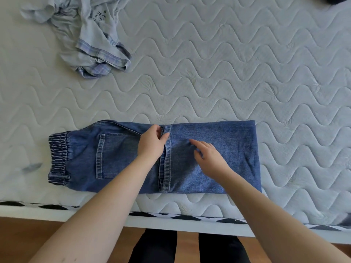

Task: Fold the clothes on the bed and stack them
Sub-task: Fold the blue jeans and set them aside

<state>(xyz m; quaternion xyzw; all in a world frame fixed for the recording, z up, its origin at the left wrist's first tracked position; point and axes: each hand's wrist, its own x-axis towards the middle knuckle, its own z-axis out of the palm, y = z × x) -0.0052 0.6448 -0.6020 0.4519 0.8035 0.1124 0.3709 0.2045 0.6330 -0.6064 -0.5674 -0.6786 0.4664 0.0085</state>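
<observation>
A pair of blue jeans [228, 149] lies flat near the front edge of the bed, leg over leg, with the elastic waistband at the left and the legs folded back so their hems lie across the middle. My left hand [151, 144] pinches the far end of the hems between thumb and fingers. My right hand [208, 156] rests on the folded leg part just right of the hems, fingers spread and lightly bent on the denim. A crumpled pale blue garment [91, 38] with checked trim lies at the far left of the bed.
The white quilted mattress [228, 73] fills most of the view, and its front edge [171, 221] has a black and white patterned band. Wooden floor and my dark-clad legs [190, 247] show below. A dark object [330, 0] peeks in at the top right corner.
</observation>
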